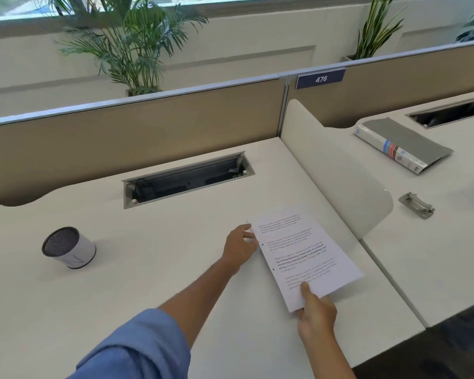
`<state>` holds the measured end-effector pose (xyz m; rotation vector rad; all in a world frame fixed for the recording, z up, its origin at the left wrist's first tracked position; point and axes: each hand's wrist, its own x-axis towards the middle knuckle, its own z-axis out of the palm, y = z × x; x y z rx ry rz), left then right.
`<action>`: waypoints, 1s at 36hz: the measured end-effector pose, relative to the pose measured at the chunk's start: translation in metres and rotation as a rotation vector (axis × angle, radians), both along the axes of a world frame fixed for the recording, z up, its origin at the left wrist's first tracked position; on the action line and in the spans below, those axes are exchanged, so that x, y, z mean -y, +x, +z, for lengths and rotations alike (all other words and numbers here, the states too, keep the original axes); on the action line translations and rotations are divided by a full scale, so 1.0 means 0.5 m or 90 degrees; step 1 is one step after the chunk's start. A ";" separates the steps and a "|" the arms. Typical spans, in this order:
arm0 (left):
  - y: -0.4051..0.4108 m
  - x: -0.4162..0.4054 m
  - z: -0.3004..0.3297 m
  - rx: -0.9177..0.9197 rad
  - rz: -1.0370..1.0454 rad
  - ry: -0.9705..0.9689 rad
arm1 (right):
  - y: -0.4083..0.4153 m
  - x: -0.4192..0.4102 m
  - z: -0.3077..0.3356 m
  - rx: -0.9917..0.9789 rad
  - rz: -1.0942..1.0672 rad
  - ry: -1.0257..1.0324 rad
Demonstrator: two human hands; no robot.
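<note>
A printed white sheet of paper (pixel 304 255) is held in both hands over the right part of a long white counter (pixel 175 242), just left of the white curved divider panel (pixel 337 170) that stands at the counter's right edge. The sheet lies tilted, its long side running from far left to near right, and a shadow below its near right corner shows that corner raised off the surface. Black paragraphs of text cover it, and two small dark dots sit along its left edge.

The left hand (pixel 240 246), reaching out from a rolled blue sleeve (pixel 137 348), meets the sheet's left edge near the far corner; its fingers (pixel 251 236) are bent close together and nip that edge. The right hand (pixel 316 314) grips the near corner, thumb pressed flat on top of the print and the other fingers tucked beneath the paper.

Well to the left stands a short white cylindrical holder with a dark mesh top (pixel 69 247). Farther back, a grey rectangular cable recess (pixel 188 179) is cut into the counter in front of a beige partition (pixel 121 132). Beyond the divider, on the neighbouring counter, lie a grey ring binder with a white spine (pixel 402 144) and, nearer, a small metal clip mechanism (pixel 416 205). A blue plate reading 476 (pixel 320 78) hangs on the partition.
</note>
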<state>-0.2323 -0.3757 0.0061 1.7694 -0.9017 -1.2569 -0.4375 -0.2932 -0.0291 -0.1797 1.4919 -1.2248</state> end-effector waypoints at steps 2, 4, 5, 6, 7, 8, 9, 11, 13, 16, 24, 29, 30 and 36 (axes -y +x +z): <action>-0.006 -0.006 -0.010 0.000 0.001 0.007 | 0.001 0.003 0.001 0.005 0.007 0.004; -0.010 -0.010 -0.015 0.000 0.000 0.010 | 0.000 0.008 0.005 0.006 0.004 0.007; -0.012 -0.011 -0.017 -0.002 -0.001 0.012 | 0.000 0.009 0.005 0.007 0.005 0.006; -0.014 -0.013 -0.019 -0.005 -0.001 0.014 | -0.001 0.011 0.005 0.008 0.008 0.007; -0.016 -0.014 -0.020 -0.007 0.000 0.016 | -0.001 0.012 0.005 0.007 0.012 0.008; -0.017 -0.015 -0.020 -0.007 0.002 0.018 | -0.001 0.012 0.006 0.005 0.015 0.008; -0.019 -0.016 -0.021 -0.007 0.004 0.020 | -0.001 0.011 0.007 0.003 0.019 0.007; -0.021 -0.019 -0.024 -0.008 0.009 0.022 | -0.002 0.008 0.012 0.001 0.031 -0.001; -0.022 -0.022 -0.026 -0.010 0.011 0.023 | -0.005 0.003 0.021 -0.003 0.043 -0.003; -0.020 -0.031 -0.028 -0.013 0.013 0.026 | -0.012 -0.005 0.032 -0.016 0.067 0.005; -0.008 -0.066 -0.038 -0.013 0.015 0.023 | -0.031 -0.048 0.041 -0.045 0.124 0.059; 0.010 -0.104 -0.037 0.003 0.025 0.002 | -0.023 -0.076 0.047 -0.045 0.145 0.093; 0.017 -0.112 -0.035 0.008 0.029 -0.003 | -0.019 -0.080 0.049 -0.046 0.151 0.099; 0.065 -0.161 -0.017 0.042 0.060 -0.060 | 0.029 -0.100 0.064 -0.081 0.182 0.103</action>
